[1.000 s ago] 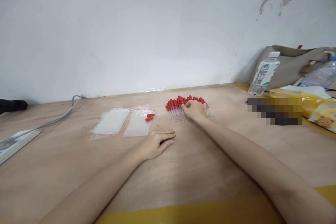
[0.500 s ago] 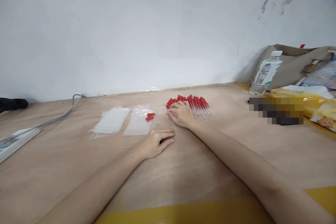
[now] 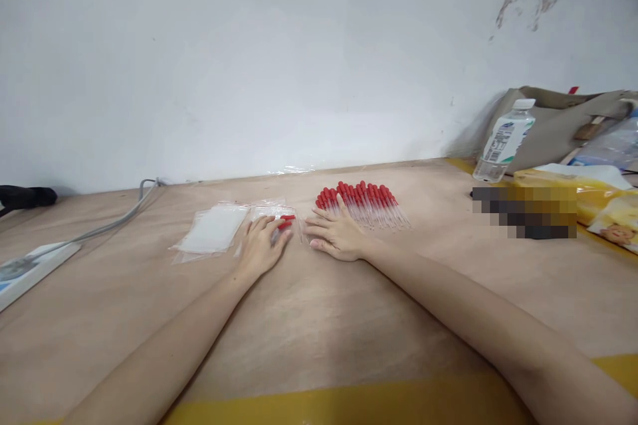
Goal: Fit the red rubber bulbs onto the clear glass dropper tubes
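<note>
My left hand (image 3: 261, 246) lies over a clear plastic bag with its fingers stretched out and the thumb apart. Beside its fingertips, two red bulbs (image 3: 286, 221) show on that bag; whether the fingers press on them I cannot tell. My right hand (image 3: 339, 236) rests palm down with fingers spread, pointing left toward the bag. It covers the lower left part of a fanned row of slim clear droppers with red bulbs (image 3: 373, 196). Left of my left hand is a stack of flat clear zip bags (image 3: 212, 229).
At the right stand a water bottle (image 3: 506, 139) and a grey-beige bag (image 3: 553, 123), with a yellow package (image 3: 563, 182) in front. A blurred dark object (image 3: 528, 212) lies nearby. A power strip (image 3: 37, 272) with a grey cable (image 3: 114, 226) is at the left.
My left hand has moved left and away from me, onto the plastic bag beside the red bulbs. My right hand has drawn slightly back from the droppers' bulbs and spread its fingers.
</note>
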A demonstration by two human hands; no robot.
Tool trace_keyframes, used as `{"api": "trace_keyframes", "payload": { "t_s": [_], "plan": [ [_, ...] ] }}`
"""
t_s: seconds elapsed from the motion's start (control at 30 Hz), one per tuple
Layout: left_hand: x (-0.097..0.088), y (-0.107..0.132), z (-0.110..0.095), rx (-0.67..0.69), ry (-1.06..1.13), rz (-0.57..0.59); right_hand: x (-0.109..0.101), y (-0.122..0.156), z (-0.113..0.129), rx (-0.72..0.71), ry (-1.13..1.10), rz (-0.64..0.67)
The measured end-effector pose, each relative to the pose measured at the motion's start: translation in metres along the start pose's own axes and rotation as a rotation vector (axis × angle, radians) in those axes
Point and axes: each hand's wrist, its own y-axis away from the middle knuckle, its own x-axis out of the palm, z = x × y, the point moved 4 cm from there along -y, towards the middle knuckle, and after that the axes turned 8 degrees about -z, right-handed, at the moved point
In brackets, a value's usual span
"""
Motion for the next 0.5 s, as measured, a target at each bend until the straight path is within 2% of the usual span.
{"api": "trace_keyframes", "payload": {
  "t_s": [0.13,0.23,0.4,0.5],
  "plan": [
    [0.005,0.001,0.0,-0.029,0.054,0.083,-0.001,0.006,0.003,0.005,-0.038,0.055],
    [0.002,0.0,-0.005,-0.039,0.082,0.111,-0.009,0.017,0.006,-0.005,-0.103,0.043],
    [-0.002,-0.002,-0.006,-0.032,0.082,0.053,-0.032,0.046,0.011,0.023,-0.152,-0.037],
    [-0.001,-0.003,-0.005,-0.022,0.141,0.018,-0.037,0.053,0.014,0.016,-0.145,-0.03]
  ]
}}
